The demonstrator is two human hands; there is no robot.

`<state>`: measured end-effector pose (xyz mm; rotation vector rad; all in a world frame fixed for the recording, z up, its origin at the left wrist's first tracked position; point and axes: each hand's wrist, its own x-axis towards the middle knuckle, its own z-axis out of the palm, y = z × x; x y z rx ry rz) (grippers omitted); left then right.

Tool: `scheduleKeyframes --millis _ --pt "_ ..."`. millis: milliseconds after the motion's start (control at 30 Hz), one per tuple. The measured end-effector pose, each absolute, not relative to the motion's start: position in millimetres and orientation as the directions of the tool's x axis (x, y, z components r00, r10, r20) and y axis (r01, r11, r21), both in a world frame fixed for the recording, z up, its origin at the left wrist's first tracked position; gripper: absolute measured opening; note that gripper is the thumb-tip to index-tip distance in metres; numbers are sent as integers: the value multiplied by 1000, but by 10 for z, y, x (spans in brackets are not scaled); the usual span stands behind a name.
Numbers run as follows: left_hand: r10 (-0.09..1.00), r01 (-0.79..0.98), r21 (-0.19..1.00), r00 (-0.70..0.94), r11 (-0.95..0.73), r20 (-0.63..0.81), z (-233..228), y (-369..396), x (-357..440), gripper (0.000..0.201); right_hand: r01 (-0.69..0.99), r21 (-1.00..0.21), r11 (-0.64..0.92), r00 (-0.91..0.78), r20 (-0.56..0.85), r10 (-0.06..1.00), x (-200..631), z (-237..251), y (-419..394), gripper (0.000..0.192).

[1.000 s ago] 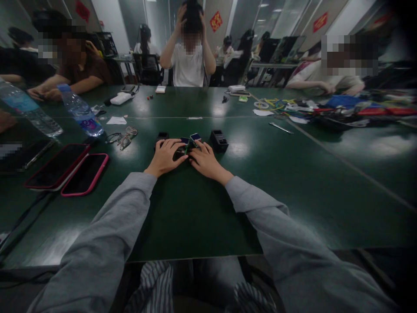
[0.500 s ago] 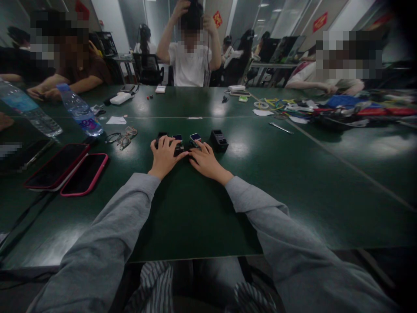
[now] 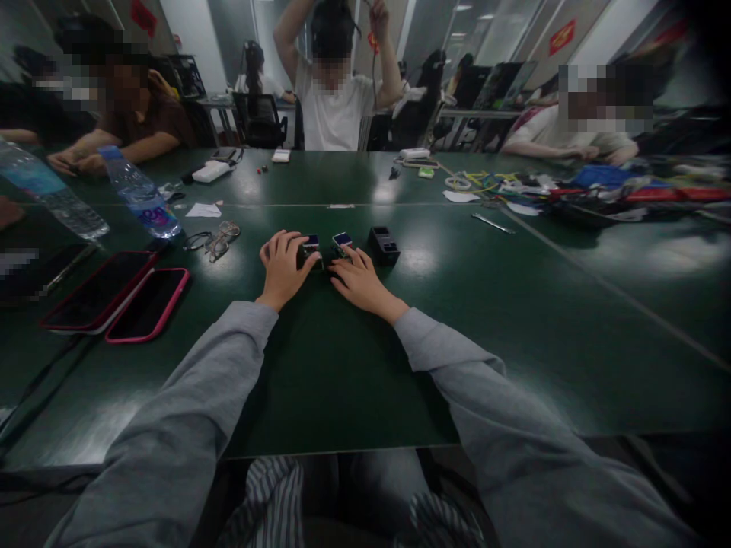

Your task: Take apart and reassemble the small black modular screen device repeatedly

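My left hand (image 3: 282,268) curls round the left side of a small black device (image 3: 311,243) with a screen on top, thumb against its front. The fingers hide part of that device and whatever lies under the palm. Just right of it, my right hand (image 3: 362,283) rests with fingers spread and outstretched, fingertips touching a second small device (image 3: 342,241) with a lit-looking screen. A black box-shaped device (image 3: 384,246) stands apart, beyond my right fingers.
Two pink-edged phones (image 3: 149,306) lie at left, near water bottles (image 3: 142,199) and glasses (image 3: 221,242). A wrench-like metal tool (image 3: 492,223) and a heap of cables (image 3: 605,190) are at right. Several people sit around the green table (image 3: 365,380).
My left hand has shifted slightly left and its thumb has drawn back from my right fingers. My right hand has barely moved. The person opposite has raised their arms higher.
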<state>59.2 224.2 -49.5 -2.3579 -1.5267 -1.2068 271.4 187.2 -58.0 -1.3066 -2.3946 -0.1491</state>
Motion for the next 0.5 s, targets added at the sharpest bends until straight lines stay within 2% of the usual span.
scheduleKeyframes --millis 100,200,500 --pt "751 805 398 87 -440 654 -500 2314 526 31 820 -94 564 -486 404 775 2726 -580 1875 35" --pt "792 795 447 67 -410 607 -532 2390 459 26 818 -92 567 -491 401 774 2734 -587 1879 35" --pt "763 813 346 174 -468 622 -492 2311 484 23 818 -102 566 -485 406 775 2722 -578 1863 35"
